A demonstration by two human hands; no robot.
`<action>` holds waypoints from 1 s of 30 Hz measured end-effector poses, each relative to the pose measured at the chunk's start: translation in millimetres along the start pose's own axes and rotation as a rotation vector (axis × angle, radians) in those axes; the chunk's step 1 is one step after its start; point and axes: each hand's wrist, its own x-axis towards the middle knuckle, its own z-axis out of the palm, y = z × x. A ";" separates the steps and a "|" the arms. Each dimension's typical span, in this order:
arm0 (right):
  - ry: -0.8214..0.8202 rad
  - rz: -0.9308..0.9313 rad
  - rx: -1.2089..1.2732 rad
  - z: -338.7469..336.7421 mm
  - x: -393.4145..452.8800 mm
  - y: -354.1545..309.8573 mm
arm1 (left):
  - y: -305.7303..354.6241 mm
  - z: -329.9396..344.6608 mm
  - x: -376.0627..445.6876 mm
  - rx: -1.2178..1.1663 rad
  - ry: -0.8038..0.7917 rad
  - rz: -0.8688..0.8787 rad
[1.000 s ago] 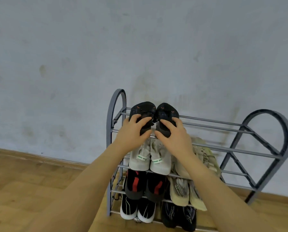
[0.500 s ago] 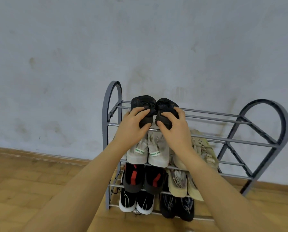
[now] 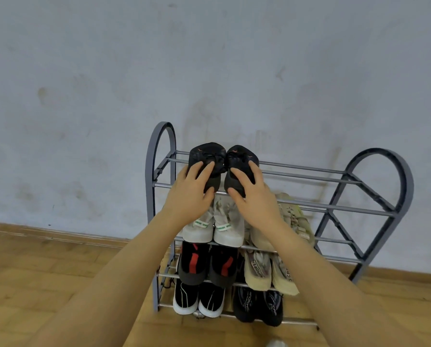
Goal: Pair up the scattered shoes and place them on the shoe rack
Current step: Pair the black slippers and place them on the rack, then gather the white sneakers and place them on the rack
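Both hands, the left hand [image 3: 193, 194] and right hand [image 3: 253, 196], have eased the pair of black fabric shoes [image 3: 222, 164] flatter onto the top tier of the grey metal-bar shoe rack [image 3: 374, 194], fingers still curled on them, so placement looks nearly done.

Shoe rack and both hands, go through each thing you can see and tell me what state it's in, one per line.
Shoe rack: upright against the wall, right part of the top shelf bare.
Black shoes: side by side on the top shelf, toes to the wall.
Left hand: grips the left black shoe.
Right hand: grips the right black shoe.
White sneakers: paired on the second shelf.
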 end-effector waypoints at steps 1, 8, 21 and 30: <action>-0.014 -0.002 -0.013 -3.3 -3.4 1.0 | 3.3 -2.9 -4.8 0.022 0.022 0.012; 0.104 0.065 0.040 -39.3 -59.4 3.2 | 41.0 -22.1 -47.8 0.058 0.097 0.134; 0.059 0.319 -0.001 -69.2 -217.9 139.3 | 162.6 118.6 -114.3 -0.106 -0.173 0.302; -0.038 0.644 -0.024 -35.6 -336.6 298.9 | 247.7 291.8 -148.3 -0.182 -0.479 0.365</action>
